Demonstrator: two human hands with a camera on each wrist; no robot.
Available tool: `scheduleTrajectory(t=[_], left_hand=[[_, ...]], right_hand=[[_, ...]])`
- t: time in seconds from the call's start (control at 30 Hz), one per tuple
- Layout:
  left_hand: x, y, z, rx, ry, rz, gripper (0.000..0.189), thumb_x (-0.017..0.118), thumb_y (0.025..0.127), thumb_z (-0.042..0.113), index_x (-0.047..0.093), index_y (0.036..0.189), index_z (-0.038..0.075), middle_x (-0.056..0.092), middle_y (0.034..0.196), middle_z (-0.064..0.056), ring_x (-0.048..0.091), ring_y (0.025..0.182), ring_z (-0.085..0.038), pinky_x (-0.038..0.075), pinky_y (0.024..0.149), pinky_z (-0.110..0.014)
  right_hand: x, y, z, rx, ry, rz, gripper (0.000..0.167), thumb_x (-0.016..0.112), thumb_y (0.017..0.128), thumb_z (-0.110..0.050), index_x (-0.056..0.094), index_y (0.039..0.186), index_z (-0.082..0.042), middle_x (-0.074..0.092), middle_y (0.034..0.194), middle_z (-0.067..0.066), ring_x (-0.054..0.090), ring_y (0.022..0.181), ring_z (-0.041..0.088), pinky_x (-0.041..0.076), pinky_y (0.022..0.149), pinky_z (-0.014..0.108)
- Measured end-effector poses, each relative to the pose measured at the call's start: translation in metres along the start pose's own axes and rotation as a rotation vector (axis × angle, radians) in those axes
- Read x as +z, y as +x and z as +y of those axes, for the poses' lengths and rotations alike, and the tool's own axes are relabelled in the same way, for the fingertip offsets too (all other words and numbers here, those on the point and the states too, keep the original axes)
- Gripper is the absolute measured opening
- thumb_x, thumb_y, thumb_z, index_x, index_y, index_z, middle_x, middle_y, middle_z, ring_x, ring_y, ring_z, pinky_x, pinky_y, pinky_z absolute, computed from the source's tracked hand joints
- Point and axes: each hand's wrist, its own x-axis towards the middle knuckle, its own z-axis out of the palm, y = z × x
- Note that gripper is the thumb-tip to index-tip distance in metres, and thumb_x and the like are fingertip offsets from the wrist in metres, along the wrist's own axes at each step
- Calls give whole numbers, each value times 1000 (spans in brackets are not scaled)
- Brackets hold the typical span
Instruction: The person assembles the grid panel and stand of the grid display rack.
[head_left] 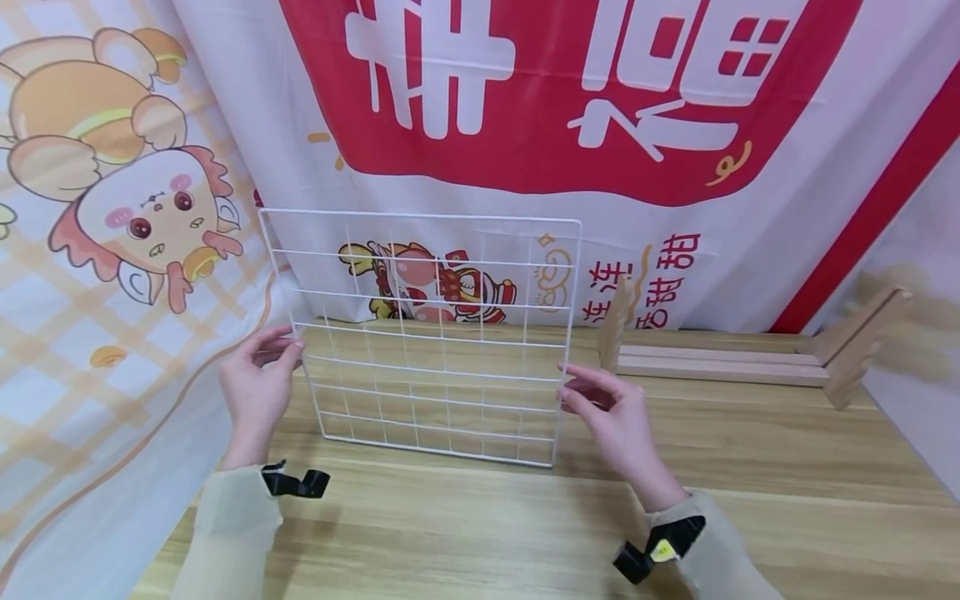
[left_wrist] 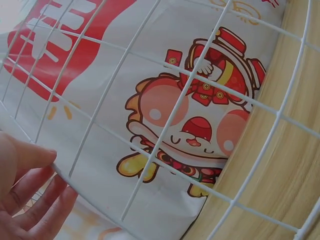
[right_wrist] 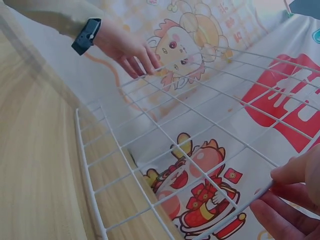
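Wire grid (head_left: pixel 444 337) of thin, smooth, metal-looking bars with a white coating. The table (head_left: pixel 450 525) has smooth wood grain with a soft sheen; the stand (head_left: pixel 720 367) at far right looks like matt, bare wood. Far backdrop (head_left: pixel 540 158) and left drape (head_left: pixel 45 333): smooth, printed, cloth-like sheets, lightly creased. Sleeves (head_left: pixel 236 521) are matt cloth.

On my feed I'm watching beige sleeves (head_left: pixel 238 517) at eight o'clock and four-thirty, wearing black wrist-camera mounts (head_left: pixel 678 533); the right is showing a yellow sticker (head_left: pixel 663 551).
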Motion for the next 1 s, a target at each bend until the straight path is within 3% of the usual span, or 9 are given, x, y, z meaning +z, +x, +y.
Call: scheduleTrajectory(t=[0.43,0.8,1.0], left_hand=[[-1,0,3,-12,-12,83,26,78,90,4,72,114,-5,72,91,-4,67,77,-6,58,66,-14],[-2,1,-5,2,-34,82,28,77,91,6,70,115,-8,71,93,-3,67,79,-9,58,69,-15],[-5,-1,-4,-11,12,78,32,81,89,11,72,116,-2,72,95,-4,67,80,-5,55,71,-11]], right_hand=[[8,-1,5,-108,54,-9,20,76,90,3,74,109,4,71,108,24,71,87,17,61,78,26],[14,-5,5,-151,51,-18,19,77,89,4,77,106,-1,71,104,11,71,89,20,61,78,27],[15,-7,4,-136,45,-16,19,77,88,4,76,106,-1,70,103,10,70,89,17,61,79,28]])
